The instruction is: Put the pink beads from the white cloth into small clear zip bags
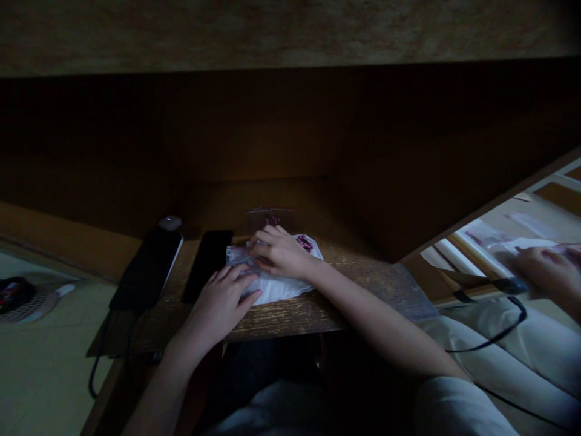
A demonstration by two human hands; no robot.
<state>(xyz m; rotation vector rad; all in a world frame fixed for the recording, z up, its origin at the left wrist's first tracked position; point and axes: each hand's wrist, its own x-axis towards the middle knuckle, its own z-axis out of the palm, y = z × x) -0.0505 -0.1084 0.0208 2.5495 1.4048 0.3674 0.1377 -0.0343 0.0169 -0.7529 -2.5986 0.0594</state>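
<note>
On the worn wooden desktop, my left hand (227, 297) lies over the left part of a clear plastic bag (236, 255), its fingers apart and thumb stretched out. My right hand (284, 254) is above the bag's right side with fingers bent together; what is between the fingertips, if anything, is hidden. Under both hands spreads a crumpled white sheet (276, 293), paper or plastic. A small pile of dark pink bead-like pieces (305, 243) rests on its right end. Just behind my right hand lies a small clear zip bag (258, 217) with similar pieces inside.
Left of the bag are a black phone (206, 263) and a dark power bank-like device (147, 269) with a cable. A small rounded pale object (170, 223) sits behind them. Dark wooden walls enclose the desktop. At right, another person's hand (549, 269) works over plastic bags.
</note>
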